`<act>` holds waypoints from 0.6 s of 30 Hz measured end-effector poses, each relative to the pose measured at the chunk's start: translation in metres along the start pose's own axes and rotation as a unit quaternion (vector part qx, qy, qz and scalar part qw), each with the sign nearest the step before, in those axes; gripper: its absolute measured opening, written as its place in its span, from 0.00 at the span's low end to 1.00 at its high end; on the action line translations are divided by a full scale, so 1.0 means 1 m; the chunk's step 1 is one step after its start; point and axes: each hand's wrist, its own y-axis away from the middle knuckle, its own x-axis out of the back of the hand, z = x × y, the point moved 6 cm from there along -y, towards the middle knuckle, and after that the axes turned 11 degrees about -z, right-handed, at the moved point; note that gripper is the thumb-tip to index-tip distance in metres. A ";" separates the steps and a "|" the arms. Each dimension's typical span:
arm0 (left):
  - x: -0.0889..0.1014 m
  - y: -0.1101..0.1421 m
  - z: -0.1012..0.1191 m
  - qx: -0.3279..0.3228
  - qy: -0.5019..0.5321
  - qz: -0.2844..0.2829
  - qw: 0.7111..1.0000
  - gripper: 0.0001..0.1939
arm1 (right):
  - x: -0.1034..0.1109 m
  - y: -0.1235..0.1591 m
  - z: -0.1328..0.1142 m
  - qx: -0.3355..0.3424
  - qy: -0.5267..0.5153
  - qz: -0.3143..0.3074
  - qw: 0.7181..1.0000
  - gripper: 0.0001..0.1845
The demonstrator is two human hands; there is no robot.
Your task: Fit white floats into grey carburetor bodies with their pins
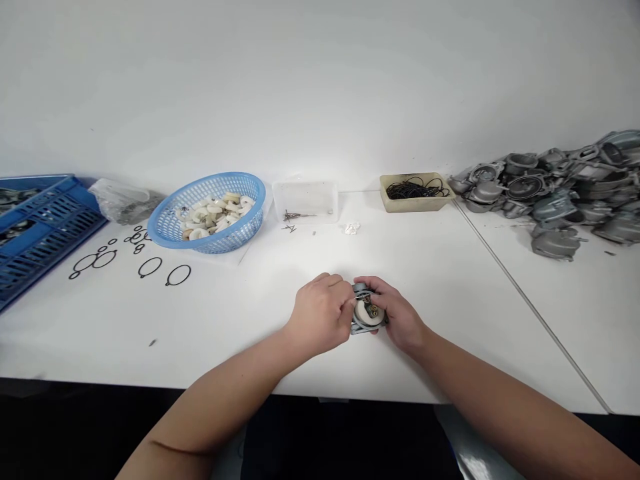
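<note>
Between both hands, a grey cast housing [361, 308] with a cream disc [369, 315] is held close, disc showing upward; the left hand [320, 313] pinches its left edge, the right hand [395, 313] curls round its right side, and a heap of matching castings [555, 200] lies well beyond the right hand.

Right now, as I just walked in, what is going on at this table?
A person is working at a white table with bare hands. Their left hand and right hand grip a grey metal casting with a cream-coloured disc in it. Farther along the table are a blue plastic basket of pale discs, a beige tray of black rubber rings, and a heap of grey castings.
</note>
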 end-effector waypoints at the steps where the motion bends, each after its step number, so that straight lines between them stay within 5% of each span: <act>1: 0.000 0.000 -0.001 0.006 0.026 0.006 1.000 0.07 | 0.000 0.001 0.000 0.005 -0.009 -0.002 1.000 0.21; 6: 0.005 0.000 -0.005 0.032 0.131 0.041 0.990 0.09 | -0.002 0.005 -0.003 0.000 -0.030 -0.009 1.000 0.29; 12: 0.006 0.000 -0.002 0.008 0.094 0.050 0.994 0.09 | 0.000 0.010 -0.007 0.018 -0.021 -0.009 1.000 0.33; 18: -0.003 -0.004 -0.015 0.072 0.271 -0.051 0.958 0.08 | 0.003 0.011 -0.004 0.006 0.013 -0.001 1.000 0.35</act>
